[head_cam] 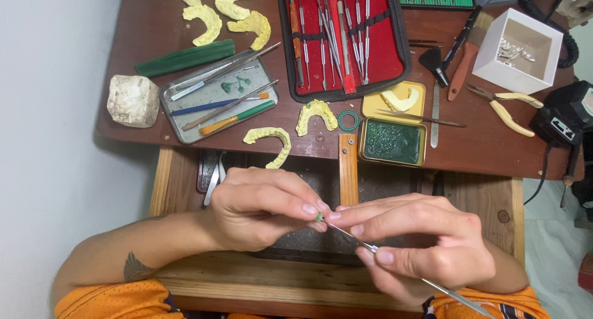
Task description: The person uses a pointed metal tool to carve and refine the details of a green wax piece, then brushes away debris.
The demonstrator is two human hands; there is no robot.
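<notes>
Green wax piece (319, 217): tiny, pinched in the left hand (262, 208) fingertips, in front of the bench's near edge.
Right hand (426, 245): closed around a thin metal carving tool (352, 237), tip touching the wax.
Risk: the tip may slip, gouging the wax or pricking a finger; the piece could drop.

Tiny green wax piece (319, 217), fingertip-pinched

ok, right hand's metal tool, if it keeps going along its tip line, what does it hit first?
The small green piece pinched in the left hand's fingers; the tool tip already seems at it. Right hand grips the shaft. Contact depth unclear.
</notes>
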